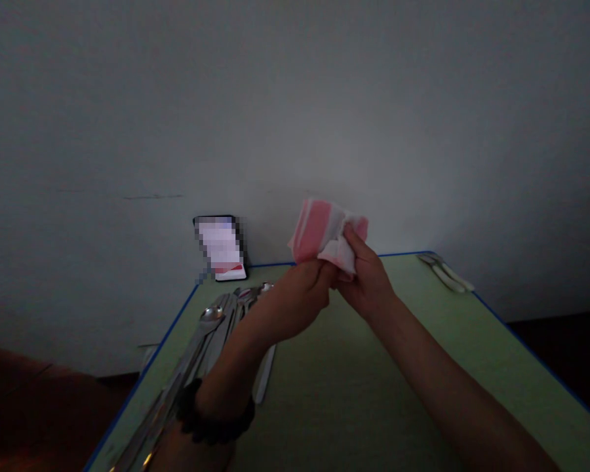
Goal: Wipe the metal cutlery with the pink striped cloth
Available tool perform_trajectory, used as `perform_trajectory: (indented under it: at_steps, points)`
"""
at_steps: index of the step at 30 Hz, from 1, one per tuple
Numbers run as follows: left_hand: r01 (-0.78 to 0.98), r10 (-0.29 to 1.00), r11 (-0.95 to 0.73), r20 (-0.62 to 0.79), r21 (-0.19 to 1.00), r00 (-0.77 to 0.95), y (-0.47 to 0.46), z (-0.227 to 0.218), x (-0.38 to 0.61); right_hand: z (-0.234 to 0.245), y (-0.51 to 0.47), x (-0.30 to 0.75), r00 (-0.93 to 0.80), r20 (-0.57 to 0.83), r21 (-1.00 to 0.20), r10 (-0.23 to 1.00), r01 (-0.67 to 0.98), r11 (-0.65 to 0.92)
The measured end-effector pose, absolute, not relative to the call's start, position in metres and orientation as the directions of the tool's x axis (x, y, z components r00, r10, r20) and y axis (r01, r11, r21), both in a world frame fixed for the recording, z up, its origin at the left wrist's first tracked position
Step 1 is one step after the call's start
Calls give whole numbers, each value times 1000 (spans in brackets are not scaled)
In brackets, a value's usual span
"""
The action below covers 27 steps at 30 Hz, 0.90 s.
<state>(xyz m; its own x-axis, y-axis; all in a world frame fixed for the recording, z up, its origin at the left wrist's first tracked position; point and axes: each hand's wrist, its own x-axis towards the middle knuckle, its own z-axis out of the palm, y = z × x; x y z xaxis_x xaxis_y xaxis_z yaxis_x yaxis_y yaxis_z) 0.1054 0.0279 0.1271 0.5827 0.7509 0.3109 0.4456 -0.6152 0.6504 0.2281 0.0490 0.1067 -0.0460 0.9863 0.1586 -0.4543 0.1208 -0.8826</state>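
Left hand [299, 301]: fingers curling closed on the lower edge of a pink-and-white cloth [317, 229]; anything wrapped inside is hiding from view, cannot tell. Right hand [366, 272]: partly closed, gripping the cloth's right side, thumb pressing on top. Cloth is being held up, overlapping the middle of the surface's far edge in view. Dark beaded bracelet [214, 416] circling the left wrist.

Green surface [354, 373], blue-edged, is standing by a pale wall [295, 118]. Metal cutlery [212, 314], spoons included, is lying heaped along the left edge, left forearm partly covering it. Phone [221, 246], lit, is leaning near the far-left corner. Pale-handled utensils [450, 278] are lying at the far-right corner.
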Motion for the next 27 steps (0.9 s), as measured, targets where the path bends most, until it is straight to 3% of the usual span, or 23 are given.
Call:
perform_trajectory:
  at_steps: [2, 5, 10, 14, 17, 20, 24, 27]
  points:
    - [442, 731, -638, 316, 630, 604, 25, 127, 109, 105, 48, 227, -7, 90, -820, 996, -569, 70]
    - [443, 723, -634, 281, 634, 631, 22, 126, 110, 104, 44, 226, 87, 99, -827, 991, -547, 131]
    - [463, 723, -608, 209, 645, 658, 22, 128, 102, 99, 44, 226, 160, 287, -890, 944, -321, 325]
    - [491, 700, -658, 222, 571, 679, 21, 133, 95, 98, 46, 231, 205, 445, -886, 872, -46, 462]
    - [578, 735, -635, 173, 512, 655, 18, 136, 92, 106, 45, 243, 104, 501, -861, 859, 159, 483]
    - [588, 698, -700, 215, 405, 683, 14, 135, 91, 118, 42, 259, -81, 473, -832, 877, 286, 475]
    - [546, 642, -762, 293, 348, 709, 13, 131, 88, 127, 42, 274, -225, 408, -811, 885, 356, 464]
    - [558, 627, -776, 272, 292, 730, 13, 130, 84, 127, 43, 277, -273, 394, -806, 878, 356, 473]
